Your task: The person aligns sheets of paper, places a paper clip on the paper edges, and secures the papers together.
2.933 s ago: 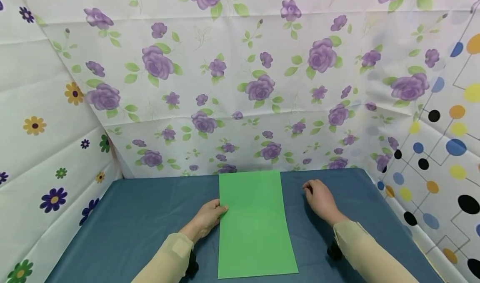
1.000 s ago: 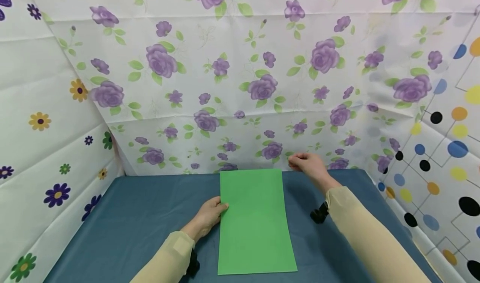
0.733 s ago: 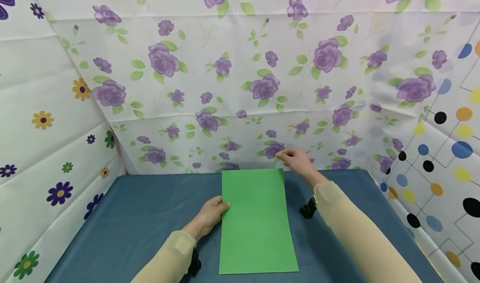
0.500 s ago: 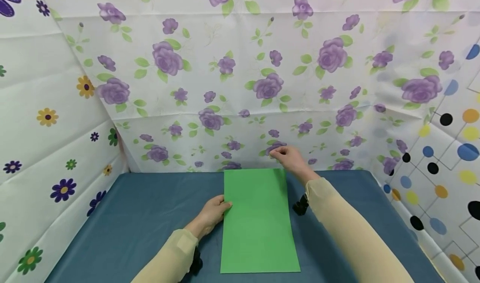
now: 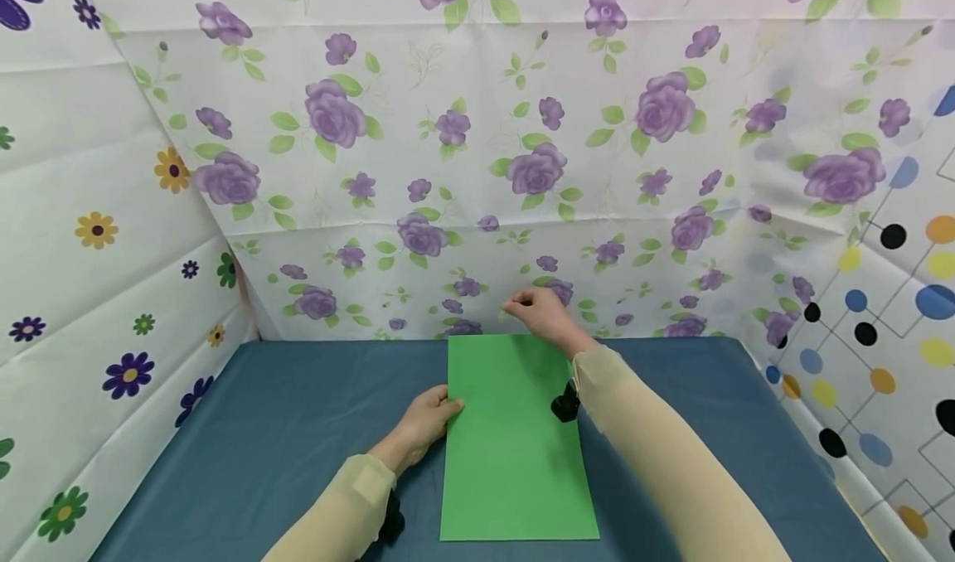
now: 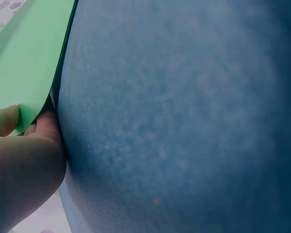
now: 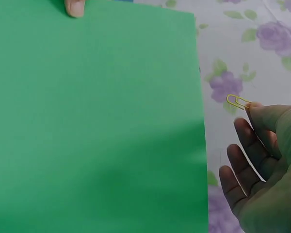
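A sheet of green paper [image 5: 515,454] lies lengthwise on the blue-covered table. My left hand [image 5: 419,423] pinches its left edge, thumb on top and fingers beneath; the left wrist view shows the paper [image 6: 31,53] lifted a little at that edge. In the right wrist view my right hand [image 7: 266,165] pinches a yellow paper clip [image 7: 238,102] between thumb and forefinger, the other fingers loosely bent. The head view has this right hand [image 5: 548,317] above the sheet's far edge, its shadow falling on the paper. The clip is apart from the paper.
The blue tablecloth [image 5: 321,413] spreads to both sides of the sheet. A white cloth with purple roses [image 5: 418,131] hangs behind the table. Flowered cloth [image 5: 97,313] stands at the left, dotted cloth [image 5: 880,380] at the right. Each wrist wears a black camera [image 5: 565,402].
My right hand has risen from the table right of the sheet and moved left over its far edge, carrying the paper clip. The left hand keeps its grip on the paper's left edge.
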`<state>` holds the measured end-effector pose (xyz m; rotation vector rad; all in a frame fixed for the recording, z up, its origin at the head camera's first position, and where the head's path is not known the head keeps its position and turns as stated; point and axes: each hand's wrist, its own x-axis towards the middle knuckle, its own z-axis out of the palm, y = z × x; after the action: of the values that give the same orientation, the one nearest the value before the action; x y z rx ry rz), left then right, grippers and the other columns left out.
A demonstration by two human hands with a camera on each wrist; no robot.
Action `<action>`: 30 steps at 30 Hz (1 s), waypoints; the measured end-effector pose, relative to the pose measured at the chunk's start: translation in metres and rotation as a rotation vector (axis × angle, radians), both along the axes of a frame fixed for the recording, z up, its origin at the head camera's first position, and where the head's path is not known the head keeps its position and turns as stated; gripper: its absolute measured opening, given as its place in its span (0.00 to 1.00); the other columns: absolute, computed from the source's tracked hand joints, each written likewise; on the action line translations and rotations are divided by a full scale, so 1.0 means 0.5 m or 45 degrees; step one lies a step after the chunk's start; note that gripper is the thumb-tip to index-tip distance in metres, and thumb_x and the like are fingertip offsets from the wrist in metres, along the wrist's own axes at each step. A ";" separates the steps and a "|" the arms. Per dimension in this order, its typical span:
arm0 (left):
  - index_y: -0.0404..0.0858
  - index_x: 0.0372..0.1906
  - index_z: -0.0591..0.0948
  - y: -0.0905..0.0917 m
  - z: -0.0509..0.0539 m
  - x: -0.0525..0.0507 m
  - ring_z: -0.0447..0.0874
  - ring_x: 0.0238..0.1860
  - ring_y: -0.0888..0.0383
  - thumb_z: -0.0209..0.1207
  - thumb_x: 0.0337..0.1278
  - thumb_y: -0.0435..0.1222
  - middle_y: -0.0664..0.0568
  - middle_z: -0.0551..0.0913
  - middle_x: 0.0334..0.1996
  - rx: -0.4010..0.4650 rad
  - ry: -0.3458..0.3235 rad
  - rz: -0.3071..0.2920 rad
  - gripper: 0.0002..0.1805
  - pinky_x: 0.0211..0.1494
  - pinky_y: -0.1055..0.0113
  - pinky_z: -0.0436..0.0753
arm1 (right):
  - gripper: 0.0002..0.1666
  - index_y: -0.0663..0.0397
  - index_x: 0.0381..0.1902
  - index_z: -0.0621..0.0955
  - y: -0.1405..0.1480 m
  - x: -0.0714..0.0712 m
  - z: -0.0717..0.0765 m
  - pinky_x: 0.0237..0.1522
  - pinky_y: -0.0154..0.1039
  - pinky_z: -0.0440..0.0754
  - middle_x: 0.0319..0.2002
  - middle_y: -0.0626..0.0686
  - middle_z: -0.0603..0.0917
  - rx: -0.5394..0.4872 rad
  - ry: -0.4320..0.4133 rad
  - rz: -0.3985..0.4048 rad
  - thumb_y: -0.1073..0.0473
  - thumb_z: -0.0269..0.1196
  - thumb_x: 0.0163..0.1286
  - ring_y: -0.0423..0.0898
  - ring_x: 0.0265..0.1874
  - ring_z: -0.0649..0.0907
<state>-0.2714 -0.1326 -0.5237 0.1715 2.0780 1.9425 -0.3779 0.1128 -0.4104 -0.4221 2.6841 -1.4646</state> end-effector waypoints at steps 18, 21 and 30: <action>0.28 0.74 0.65 0.002 -0.004 -0.002 0.82 0.55 0.44 0.48 0.82 0.35 0.37 0.78 0.62 0.049 -0.020 -0.039 0.25 0.54 0.53 0.84 | 0.13 0.57 0.47 0.87 -0.102 0.004 -0.012 0.29 0.38 0.72 0.42 0.56 0.86 0.092 0.038 0.082 0.54 0.61 0.79 0.43 0.25 0.72; 0.28 0.74 0.66 0.001 -0.004 -0.003 0.83 0.54 0.44 0.48 0.82 0.35 0.38 0.80 0.60 0.049 -0.019 -0.035 0.24 0.53 0.54 0.84 | 0.13 0.58 0.42 0.87 -0.109 0.007 -0.010 0.26 0.38 0.68 0.35 0.58 0.84 0.099 0.037 0.100 0.55 0.61 0.79 0.43 0.20 0.66; 0.28 0.72 0.68 -0.001 -0.003 -0.003 0.84 0.51 0.43 0.48 0.82 0.35 0.38 0.81 0.58 0.048 -0.018 -0.026 0.23 0.51 0.54 0.85 | 0.21 0.54 0.24 0.76 -0.114 0.008 -0.010 0.25 0.38 0.65 0.19 0.47 0.66 0.106 0.019 0.140 0.54 0.61 0.79 0.43 0.17 0.62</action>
<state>-0.2729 -0.1329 -0.5254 0.1855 2.0241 1.9660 -0.3740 0.0559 -0.4156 -0.5668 2.6743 -1.3216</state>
